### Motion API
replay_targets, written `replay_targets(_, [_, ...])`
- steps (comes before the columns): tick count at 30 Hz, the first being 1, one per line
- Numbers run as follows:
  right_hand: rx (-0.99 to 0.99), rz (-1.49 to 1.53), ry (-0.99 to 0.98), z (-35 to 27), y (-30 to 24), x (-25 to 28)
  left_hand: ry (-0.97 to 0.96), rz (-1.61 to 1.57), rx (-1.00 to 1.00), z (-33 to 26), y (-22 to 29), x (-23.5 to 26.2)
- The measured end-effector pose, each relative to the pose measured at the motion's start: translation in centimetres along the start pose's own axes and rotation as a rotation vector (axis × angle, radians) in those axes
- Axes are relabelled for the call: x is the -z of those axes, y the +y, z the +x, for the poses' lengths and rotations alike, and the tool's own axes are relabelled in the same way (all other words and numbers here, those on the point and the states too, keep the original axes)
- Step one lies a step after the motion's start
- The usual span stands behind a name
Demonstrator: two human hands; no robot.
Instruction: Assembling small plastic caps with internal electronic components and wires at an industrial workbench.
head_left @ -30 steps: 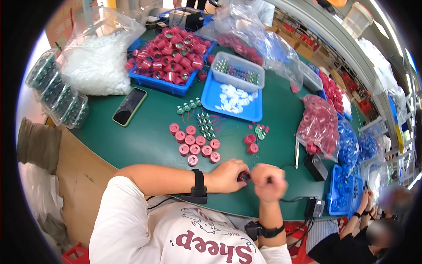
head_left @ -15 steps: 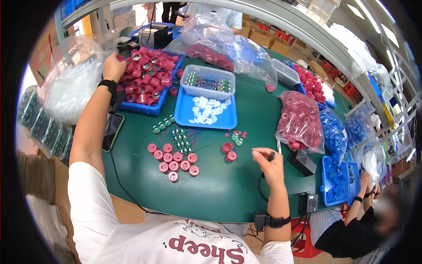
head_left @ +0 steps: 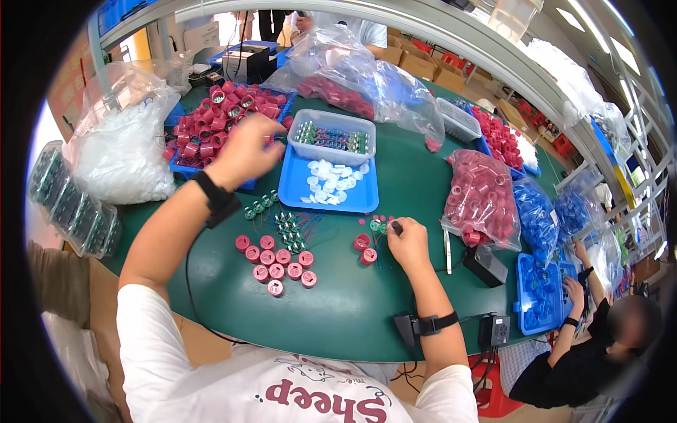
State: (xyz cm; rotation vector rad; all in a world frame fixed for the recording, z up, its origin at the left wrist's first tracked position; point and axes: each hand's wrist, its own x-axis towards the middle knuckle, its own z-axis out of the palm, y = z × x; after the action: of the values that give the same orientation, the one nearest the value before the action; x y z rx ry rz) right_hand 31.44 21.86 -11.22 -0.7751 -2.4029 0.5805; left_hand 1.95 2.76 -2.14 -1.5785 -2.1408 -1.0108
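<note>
My left hand (head_left: 248,151) is smeared by motion in front of the blue tray (head_left: 185,171) heaped with dark pink plastic cups (head_left: 222,113); whether it holds anything cannot be made out. My right hand (head_left: 409,244) is closed on a black pen-shaped tool (head_left: 397,228), mostly hidden by the fingers. Right by its fingertips lie small round green circuit boards (head_left: 377,225). Just left of that hand stand two pink cups (head_left: 365,249). Several pink cups (head_left: 279,268) form a cluster at the middle left, below rows of green boards with thin wires (head_left: 290,229).
A blue tray (head_left: 288,192) holds white discs and a clear tub (head_left: 333,151) of boards. Bags of pink cups (head_left: 482,197) and white parts (head_left: 120,162) flank the green table (head_left: 338,310). A black box (head_left: 485,266) sits right. A co-worker (head_left: 592,352) works at far right.
My left hand has come back from the far side of the cup tray, toward the middle. My right hand has moved left and up to the small green boards.
</note>
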Motion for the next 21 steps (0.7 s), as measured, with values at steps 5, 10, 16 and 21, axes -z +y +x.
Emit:
replay_targets(5, [-0.082, 0.37, 0.117, -1.2, -1.3, 1.4, -0.428, -0.148, -0.091, -0.1, 2.7, -7.3])
replay_targets(10, [-0.226, 0.751, 0.127, -3.7, -2.7, 3.0, -0.626, -0.027, 0.062, 1.8, 3.7, -12.5])
replay_targets(16, [-0.295, 0.928, 0.103, -5.8, -4.3, 4.4, -0.682, 0.246, 0.176, 2.5, 6.5, -14.6])
replay_targets(21, [-0.389, 1.438, 0.021, -6.6, -4.0, 4.8, -0.651, 0.293, -0.047, 1.7, 6.0, -15.1])
